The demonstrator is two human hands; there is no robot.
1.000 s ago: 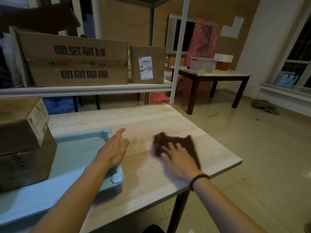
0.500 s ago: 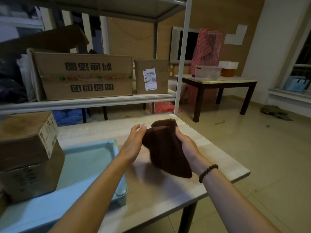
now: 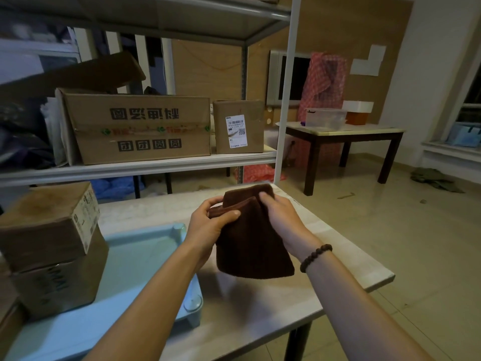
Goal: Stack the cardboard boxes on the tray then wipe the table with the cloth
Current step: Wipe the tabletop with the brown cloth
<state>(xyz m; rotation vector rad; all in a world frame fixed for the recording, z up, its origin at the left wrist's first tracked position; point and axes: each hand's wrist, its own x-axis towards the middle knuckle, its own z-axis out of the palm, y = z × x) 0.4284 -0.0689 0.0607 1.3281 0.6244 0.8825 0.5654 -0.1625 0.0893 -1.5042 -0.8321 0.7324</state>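
A dark brown cloth (image 3: pixel 253 246) hangs in the air above the wooden table (image 3: pixel 335 256). My left hand (image 3: pixel 208 227) pinches its upper left corner, and my right hand (image 3: pixel 281 217) grips its upper right edge. At the left a light blue tray (image 3: pixel 135 259) sits on the table. Two cardboard boxes stand stacked on the tray: a smaller one (image 3: pixel 49 220) rests on a larger one (image 3: pixel 59 282).
Behind the table a metal shelf (image 3: pixel 145 165) carries a large printed carton (image 3: pixel 140 128) and a small labelled box (image 3: pixel 238 126). A white shelf post (image 3: pixel 286 89) rises at the table's far edge. A dark side table (image 3: pixel 346 136) stands on the tiled floor at right.
One second ago my right hand pressed the cloth flat on the table. Both hands have since lifted it off the surface, and my left hand has closed on its corner.
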